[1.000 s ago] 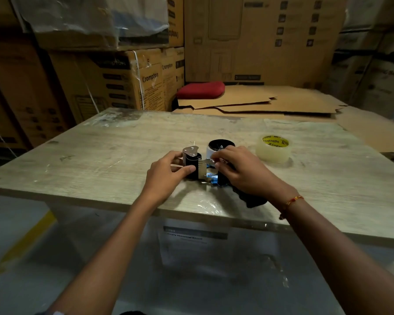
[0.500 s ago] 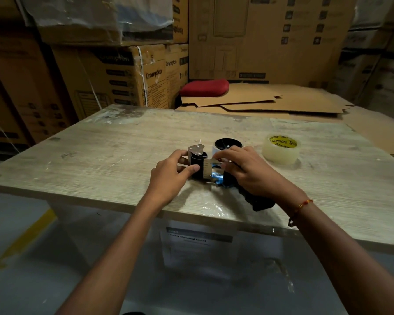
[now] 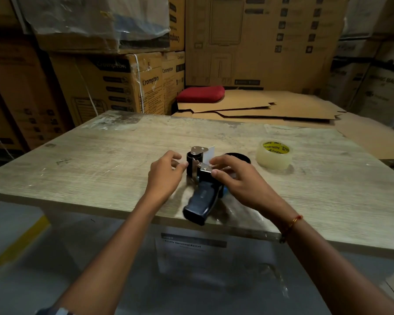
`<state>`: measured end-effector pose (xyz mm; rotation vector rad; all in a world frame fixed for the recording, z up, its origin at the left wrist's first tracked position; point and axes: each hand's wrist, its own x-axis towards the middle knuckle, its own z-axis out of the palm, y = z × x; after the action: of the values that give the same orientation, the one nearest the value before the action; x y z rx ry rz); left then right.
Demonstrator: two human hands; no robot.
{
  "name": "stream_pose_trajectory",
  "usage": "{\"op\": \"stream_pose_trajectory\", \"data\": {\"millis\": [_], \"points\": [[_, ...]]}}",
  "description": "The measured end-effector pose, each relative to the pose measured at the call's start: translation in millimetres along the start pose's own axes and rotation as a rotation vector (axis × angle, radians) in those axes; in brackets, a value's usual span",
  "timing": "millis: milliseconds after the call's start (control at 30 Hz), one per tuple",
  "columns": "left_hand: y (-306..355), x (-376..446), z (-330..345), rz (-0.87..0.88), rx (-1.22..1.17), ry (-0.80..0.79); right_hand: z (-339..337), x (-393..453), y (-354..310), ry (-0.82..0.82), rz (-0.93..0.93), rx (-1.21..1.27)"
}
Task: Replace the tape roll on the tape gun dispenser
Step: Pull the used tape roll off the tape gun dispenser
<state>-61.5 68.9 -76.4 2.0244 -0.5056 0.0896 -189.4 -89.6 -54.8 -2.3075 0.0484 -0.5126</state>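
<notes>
A black tape gun dispenser (image 3: 200, 201) lies on the wooden table (image 3: 100, 169), its handle pointing toward the near edge. My left hand (image 3: 166, 171) touches the roller end at the gun's left side. My right hand (image 3: 232, 176) rests over the gun's body, fingers on the metal plate, hiding the spool area. A black ring (image 3: 239, 156) shows just behind my right hand. A clear tape roll (image 3: 274, 154) with a yellow printed core lies flat to the right, apart from both hands.
Flattened cardboard sheets (image 3: 271, 110) and a red cushion (image 3: 201, 94) lie behind the table. Stacked cartons (image 3: 114, 83) fill the left and back. The table's near edge is just under the gun handle; a labelled bin (image 3: 191, 246) stands beneath.
The tape gun has turned, so its handle now points toward me instead of lying under my right wrist. My right hand has shifted onto the body; the left stays at the roller.
</notes>
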Motion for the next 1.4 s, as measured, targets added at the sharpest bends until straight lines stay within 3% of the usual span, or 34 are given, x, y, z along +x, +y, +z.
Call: {"op": "stream_pose_trajectory", "data": {"millis": [67,167,233,300,467,633,833,967,1033,1167,1200,1400], "points": [[10.2,-5.6,-5.0,0.004,-0.001,-0.02,-3.3,-5.5,5.1,0.162,-0.041,-0.027],[35.7,-28.8,-12.4,0.033,0.111,-0.231,-14.6,-5.7,20.5,0.364,-0.107,-0.203],[48.4,-41.9,-12.1,0.072,0.319,-0.378,-20.2,-3.6,31.9,0.362,-0.089,-0.262],[52.3,-44.7,-10.8,0.108,0.474,-0.429,-21.3,-3.1,40.8,0.333,-0.079,-0.303],[51.7,-21.1,-25.0,0.078,0.576,-0.482,-23.3,-8.1,42.6,0.305,-0.134,-0.272],[33.7,14.2,-38.3,0.101,0.633,-0.436,-23.9,-9.3,43.8,0.277,-0.039,-0.244],[8.4,45.9,-42.5,0.172,0.564,-0.468,-19.8,-0.2,36.5,0.008,0.156,-0.08],[1.8,46.4,-33.8,0.258,0.672,-0.429,-11.4,5.8,34.8,0.006,0.166,-0.05],[0.2,33.6,-23.2,0.341,0.605,-0.275,-8.1,6.5,35.1,0.023,0.171,-0.033],[3.6,-5.4,-0.8,0.556,0.404,0.251,-3.0,0.4,37.6,0.053,0.138,0.033],[8.2,-14.4,3.9,0.534,0.346,0.258,-2.7,-1.4,38.3,0.049,0.143,0.049],[24.4,-24.8,25.8,0.155,0.041,-0.096,-16.4,0.9,35.2,0.058,0.345,0.373]]}}
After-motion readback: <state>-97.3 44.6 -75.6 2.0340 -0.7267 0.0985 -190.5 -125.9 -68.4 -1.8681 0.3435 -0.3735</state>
